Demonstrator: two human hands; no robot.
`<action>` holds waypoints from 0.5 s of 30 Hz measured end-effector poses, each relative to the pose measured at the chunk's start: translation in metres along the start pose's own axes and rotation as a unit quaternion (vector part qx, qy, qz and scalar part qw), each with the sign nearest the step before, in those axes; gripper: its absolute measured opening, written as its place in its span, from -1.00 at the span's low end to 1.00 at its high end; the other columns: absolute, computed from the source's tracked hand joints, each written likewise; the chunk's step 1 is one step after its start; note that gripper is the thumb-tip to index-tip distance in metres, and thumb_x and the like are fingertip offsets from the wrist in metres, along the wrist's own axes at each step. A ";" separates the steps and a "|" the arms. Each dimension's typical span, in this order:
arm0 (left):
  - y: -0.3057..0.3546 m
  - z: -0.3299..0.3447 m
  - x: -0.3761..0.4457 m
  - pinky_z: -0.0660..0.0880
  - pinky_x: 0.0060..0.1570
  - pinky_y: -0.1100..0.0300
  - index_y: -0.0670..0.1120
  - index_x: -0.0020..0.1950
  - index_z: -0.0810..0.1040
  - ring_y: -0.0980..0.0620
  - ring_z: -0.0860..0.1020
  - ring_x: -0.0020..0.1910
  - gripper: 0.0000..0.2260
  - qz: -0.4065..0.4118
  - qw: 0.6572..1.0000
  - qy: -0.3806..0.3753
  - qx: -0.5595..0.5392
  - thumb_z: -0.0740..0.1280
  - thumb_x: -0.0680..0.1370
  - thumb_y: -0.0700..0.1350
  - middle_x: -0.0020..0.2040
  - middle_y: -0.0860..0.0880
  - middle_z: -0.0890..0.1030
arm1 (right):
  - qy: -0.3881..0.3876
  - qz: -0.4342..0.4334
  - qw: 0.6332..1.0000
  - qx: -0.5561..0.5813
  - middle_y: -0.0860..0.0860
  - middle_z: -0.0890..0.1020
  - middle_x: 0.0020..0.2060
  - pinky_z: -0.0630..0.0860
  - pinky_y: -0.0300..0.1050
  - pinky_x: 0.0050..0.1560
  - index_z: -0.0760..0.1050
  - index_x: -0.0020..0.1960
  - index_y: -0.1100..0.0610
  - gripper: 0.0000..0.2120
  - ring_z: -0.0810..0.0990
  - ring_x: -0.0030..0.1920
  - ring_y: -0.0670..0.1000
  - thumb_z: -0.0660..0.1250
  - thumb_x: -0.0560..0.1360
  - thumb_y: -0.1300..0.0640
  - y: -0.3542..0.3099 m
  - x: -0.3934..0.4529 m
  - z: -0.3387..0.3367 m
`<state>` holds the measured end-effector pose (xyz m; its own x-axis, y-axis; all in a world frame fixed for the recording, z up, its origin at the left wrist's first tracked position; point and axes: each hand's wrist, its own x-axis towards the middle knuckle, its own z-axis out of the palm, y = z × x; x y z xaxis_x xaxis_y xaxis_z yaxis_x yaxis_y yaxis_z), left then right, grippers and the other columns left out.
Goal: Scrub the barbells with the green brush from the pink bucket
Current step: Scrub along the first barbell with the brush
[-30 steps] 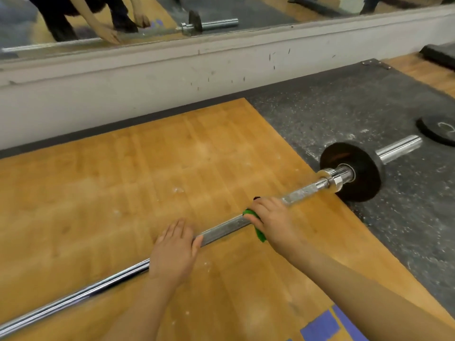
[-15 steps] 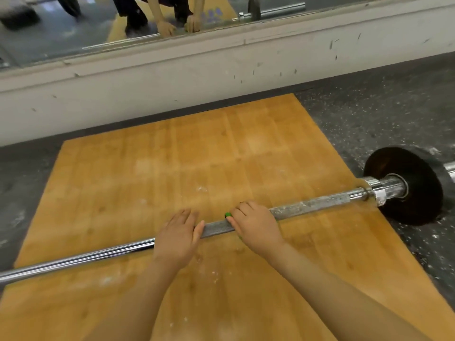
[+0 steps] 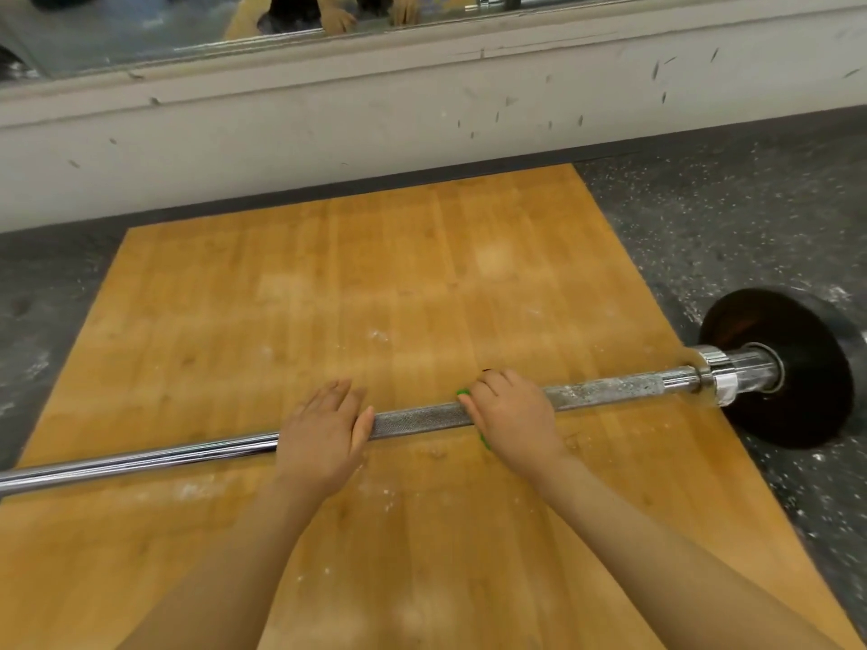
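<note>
Here the barbell (image 3: 422, 417) runs left–right, left hand (image 3: 321, 438) flat on it — right hand (image 3: 513, 415) fingers clamp the green brush (image 3: 464, 393).

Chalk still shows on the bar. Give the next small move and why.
Probably slide the right hand with the brush rightward along the bar: white residue coats the knurl toward the plate, while the left hand steadies it.
</note>
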<state>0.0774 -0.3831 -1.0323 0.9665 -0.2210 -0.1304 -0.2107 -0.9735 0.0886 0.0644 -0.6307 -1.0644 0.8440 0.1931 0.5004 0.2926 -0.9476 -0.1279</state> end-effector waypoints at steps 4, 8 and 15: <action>0.001 -0.001 -0.003 0.12 0.45 0.04 -0.06 0.43 0.42 -0.03 0.25 0.48 -0.25 0.000 1.000 -0.002 0.007 -0.30 0.51 0.24 0.45 -0.08 0.38 | -0.019 -0.011 1.000 0.004 0.02 0.60 -0.29 0.46 -0.10 -0.37 0.60 -0.20 0.13 -0.64 0.52 -0.27 0.05 0.14 0.59 0.00 -0.017 0.001 0.000; 0.000 -0.002 -0.005 0.09 0.47 0.06 -0.06 0.45 0.39 -0.03 0.22 0.50 -0.24 0.006 1.000 -0.007 0.013 -0.32 0.50 0.25 0.47 -0.08 0.35 | -0.025 0.003 1.000 -0.013 0.03 0.62 -0.26 0.49 -0.09 -0.32 0.61 -0.17 0.16 -0.63 0.54 -0.24 0.06 0.13 0.60 0.00 0.010 -0.011 -0.008; 0.012 -0.007 -0.004 -0.01 0.48 0.11 -0.03 0.51 0.26 0.02 0.11 0.53 -0.24 0.002 1.000 -0.003 0.002 -0.38 0.50 0.24 0.53 -0.05 0.24 | -0.029 0.035 0.999 -0.003 0.05 0.63 -0.23 0.54 -0.02 -0.30 0.63 -0.13 0.19 -0.60 0.56 -0.23 0.10 0.10 0.59 0.00 0.033 -0.018 -0.018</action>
<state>0.0722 -0.3937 -1.0239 0.9646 -0.2262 -0.1357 -0.2162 -0.9727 0.0846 0.0507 -0.6697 -1.0616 0.8873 0.1403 0.4393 0.2288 -0.9610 -0.1553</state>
